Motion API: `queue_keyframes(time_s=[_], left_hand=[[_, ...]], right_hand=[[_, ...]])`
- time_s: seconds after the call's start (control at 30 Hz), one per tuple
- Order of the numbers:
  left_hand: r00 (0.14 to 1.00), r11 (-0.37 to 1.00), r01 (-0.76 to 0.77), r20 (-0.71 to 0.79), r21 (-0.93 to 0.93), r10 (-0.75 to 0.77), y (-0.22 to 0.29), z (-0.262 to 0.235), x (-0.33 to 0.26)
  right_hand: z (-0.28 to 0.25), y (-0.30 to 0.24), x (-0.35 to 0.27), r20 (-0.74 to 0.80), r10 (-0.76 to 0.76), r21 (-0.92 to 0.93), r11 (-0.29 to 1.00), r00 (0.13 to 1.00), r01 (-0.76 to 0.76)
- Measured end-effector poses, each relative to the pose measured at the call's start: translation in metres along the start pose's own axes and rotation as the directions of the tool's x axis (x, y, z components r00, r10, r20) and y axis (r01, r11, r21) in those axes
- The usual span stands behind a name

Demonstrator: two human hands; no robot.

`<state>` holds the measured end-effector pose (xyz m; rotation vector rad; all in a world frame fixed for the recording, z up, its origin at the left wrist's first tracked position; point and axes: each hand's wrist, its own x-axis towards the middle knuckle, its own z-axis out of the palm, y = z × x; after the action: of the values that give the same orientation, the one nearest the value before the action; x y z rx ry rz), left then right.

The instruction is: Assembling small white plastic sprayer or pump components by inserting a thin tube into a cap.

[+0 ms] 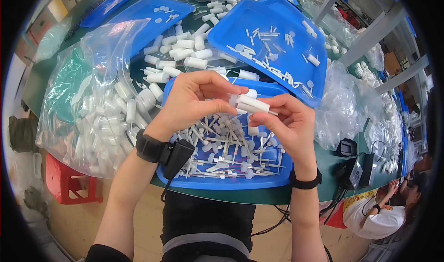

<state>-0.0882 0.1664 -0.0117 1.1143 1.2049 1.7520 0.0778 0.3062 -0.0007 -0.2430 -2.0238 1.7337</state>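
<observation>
**White tube (pixel 253 104) held between two hands**

Your left hand (pixel 200 94) pinches the tube's left end between thumb and fingers; your right hand (pixel 287 122) pinches its other end, where a thin rod sticks out. Gripping opposite ends probably keeps the tube steady and its middle in your sight. It sits slightly tilted above the near tray (pixel 222 184), whose rim likely keeps the loose rods and discs (pixel 222 153) from scattering. On your left, a clear bag (pixel 67 123) leans open, full of white tubes, seemingly placed for easy reach. Past the near tray lie loose tubes (pixel 185 44) and a shallow blue tray (pixel 282 26) of sorted-looking small pieces.

The table (pixel 238 197) is green and crowded; a red stool (pixel 69 183) stands at left, and a co-worker (pixel 381 220) sits off to the right.
</observation>
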Motion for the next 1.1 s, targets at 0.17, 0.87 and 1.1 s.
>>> queue_keyframes(time_s=[0.17, 0.87, 1.1], left_hand=[[0.999, 0.999, -0.039, -0.016, -0.005, 0.039, 0.003, 0.002, -0.001], [0.935, 0.966, -0.121, -0.301, 0.228, 0.188, -0.017, -0.008, 0.006], [0.997, 0.848, -0.061, -0.012, 0.527, 0.079, -0.015, -0.008, 0.006]], right_hand=[[-0.002, -0.004, 0.001, -0.082, -0.078, -0.162, 0.985, 0.994, 0.064], [0.008, 0.001, -0.002, 0.122, 0.141, -0.676, 0.736, 0.982, -0.022], [0.010, 0.003, -0.006, 0.148, 0.154, -0.784, 0.620, 0.977, 0.021]])
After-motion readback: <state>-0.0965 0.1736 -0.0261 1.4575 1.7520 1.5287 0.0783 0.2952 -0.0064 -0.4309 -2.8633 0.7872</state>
